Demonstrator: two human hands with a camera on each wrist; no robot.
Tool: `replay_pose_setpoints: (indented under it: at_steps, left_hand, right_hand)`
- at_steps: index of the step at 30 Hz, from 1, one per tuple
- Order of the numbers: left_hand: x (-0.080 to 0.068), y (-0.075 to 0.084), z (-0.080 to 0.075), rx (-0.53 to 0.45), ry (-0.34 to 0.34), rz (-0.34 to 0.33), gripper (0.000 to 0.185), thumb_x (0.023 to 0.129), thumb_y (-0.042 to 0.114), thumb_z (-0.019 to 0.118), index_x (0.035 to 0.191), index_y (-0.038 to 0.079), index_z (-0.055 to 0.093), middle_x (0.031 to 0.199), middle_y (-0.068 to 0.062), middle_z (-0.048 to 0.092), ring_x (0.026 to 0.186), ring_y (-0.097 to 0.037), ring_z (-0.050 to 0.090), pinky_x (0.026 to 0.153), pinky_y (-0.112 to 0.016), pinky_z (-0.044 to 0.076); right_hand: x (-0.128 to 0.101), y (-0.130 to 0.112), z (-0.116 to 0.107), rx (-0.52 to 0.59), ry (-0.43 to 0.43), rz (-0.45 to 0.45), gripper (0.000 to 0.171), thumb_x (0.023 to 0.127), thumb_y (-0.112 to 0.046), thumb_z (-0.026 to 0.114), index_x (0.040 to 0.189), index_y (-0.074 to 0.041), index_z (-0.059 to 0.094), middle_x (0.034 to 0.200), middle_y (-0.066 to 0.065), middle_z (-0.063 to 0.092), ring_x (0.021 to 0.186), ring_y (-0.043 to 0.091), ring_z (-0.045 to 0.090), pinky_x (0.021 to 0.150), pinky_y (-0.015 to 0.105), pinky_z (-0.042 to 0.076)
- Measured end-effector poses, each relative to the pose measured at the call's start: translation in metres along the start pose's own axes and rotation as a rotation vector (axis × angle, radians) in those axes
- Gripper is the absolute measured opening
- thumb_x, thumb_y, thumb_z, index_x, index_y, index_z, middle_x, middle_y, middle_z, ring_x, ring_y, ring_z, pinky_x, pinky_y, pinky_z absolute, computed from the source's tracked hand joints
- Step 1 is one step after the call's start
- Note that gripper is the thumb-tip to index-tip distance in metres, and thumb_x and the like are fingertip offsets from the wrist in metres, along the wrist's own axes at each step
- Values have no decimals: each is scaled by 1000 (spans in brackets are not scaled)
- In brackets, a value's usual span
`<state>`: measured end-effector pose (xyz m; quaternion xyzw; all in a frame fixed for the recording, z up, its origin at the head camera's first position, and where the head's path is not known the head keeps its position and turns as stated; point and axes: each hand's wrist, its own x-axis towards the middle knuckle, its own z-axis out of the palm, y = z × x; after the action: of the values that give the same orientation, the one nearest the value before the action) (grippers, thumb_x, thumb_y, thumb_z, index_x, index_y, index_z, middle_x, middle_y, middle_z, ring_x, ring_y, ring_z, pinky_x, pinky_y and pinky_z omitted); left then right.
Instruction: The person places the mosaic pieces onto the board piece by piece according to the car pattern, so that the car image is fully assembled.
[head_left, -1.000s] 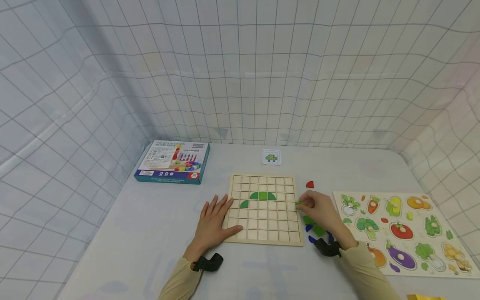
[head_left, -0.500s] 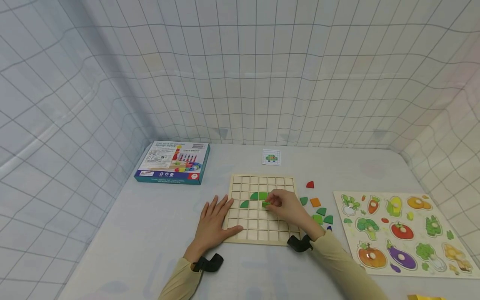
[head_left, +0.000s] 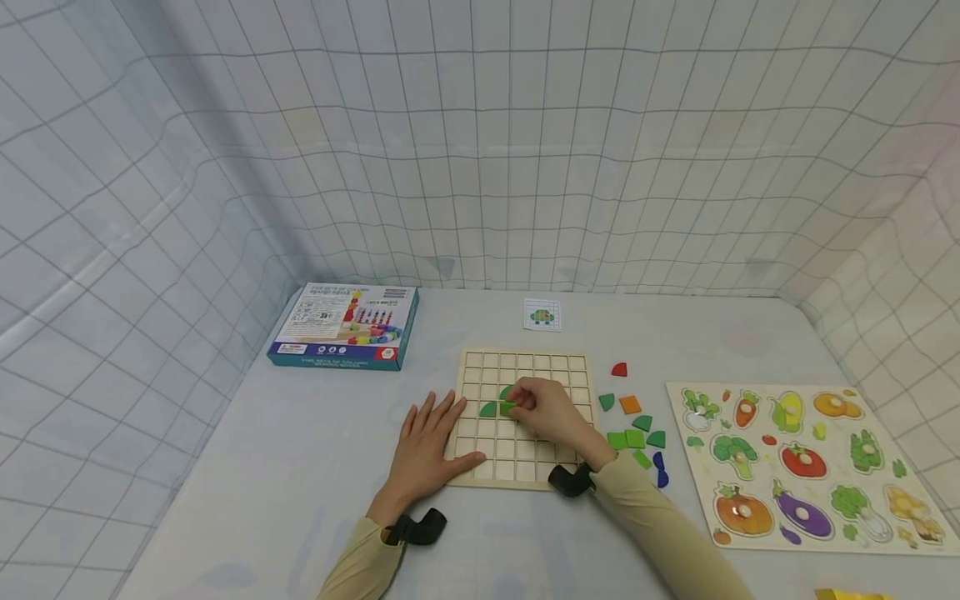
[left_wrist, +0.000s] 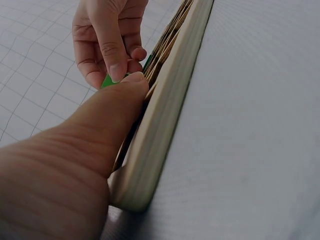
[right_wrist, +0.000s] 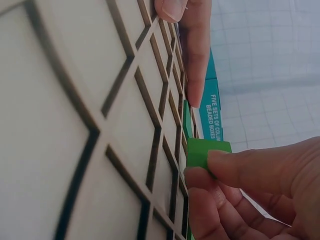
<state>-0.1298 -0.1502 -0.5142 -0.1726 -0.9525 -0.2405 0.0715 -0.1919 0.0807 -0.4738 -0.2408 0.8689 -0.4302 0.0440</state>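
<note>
A wooden grid board (head_left: 527, 472) lies at the middle of the table. My left hand (head_left: 426, 450) rests along its left edge with fingers straight and spread, the thumb over the frame. Between thumb and fingers my right hand (head_left: 551, 414) pinches a green square tile (right_wrist: 200, 152), held at the board's cells. Just left of that tile, a dark green quarter-circle tile (head_left: 488, 409) sits in a cell. Another quarter-circle (head_left: 506, 391) shows above it, partly covered by the right hand, which hides the rest of that row.
Right of the board lie loose tiles: a red quarter-circle (head_left: 619, 369), an orange square (head_left: 630, 405), several green ones (head_left: 635, 438) and blue pieces (head_left: 660, 469). A pattern card (head_left: 542, 316) lies behind. A toy box (head_left: 343, 325) stands back left, a vegetable puzzle (head_left: 806, 467) at right.
My right hand has carried the green square tile from the board's right edge leftward over the cells, beside the lower quarter-circle. The left hand has stayed in place.
</note>
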Motion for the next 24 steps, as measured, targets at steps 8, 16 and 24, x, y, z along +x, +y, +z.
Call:
replay_pose_setpoints:
  at_steps: [8, 16, 24]
  left_hand:
    - [-1, 1, -1, 0, -3, -3, 87, 79, 59, 65, 147, 13, 38, 152, -9, 31, 141, -34, 13, 110, -54, 6]
    - [0, 1, -1, 10, -2, -4, 86, 79, 60, 65, 147, 13, 38, 151, -9, 31, 141, -34, 14, 110, -54, 7]
    - [0, 0, 0, 16, -6, -6, 87, 79, 61, 64, 147, 14, 38, 152, -8, 30, 141, -34, 13, 110, -54, 6]
  right_hand:
    - [3, -1, 4, -39, 3, 43, 5, 84, -8, 71, 87, -10, 67, 72, -7, 58, 64, 9, 52, 59, 26, 46]
    - [5, -4, 4, -196, 29, 93, 6, 87, -18, 70, 85, -13, 72, 81, -7, 57, 65, 9, 49, 59, 28, 43]
    - [6, -7, 4, -241, 53, 109, 5, 85, -17, 72, 80, -15, 72, 80, -6, 57, 68, 10, 51, 60, 30, 44]
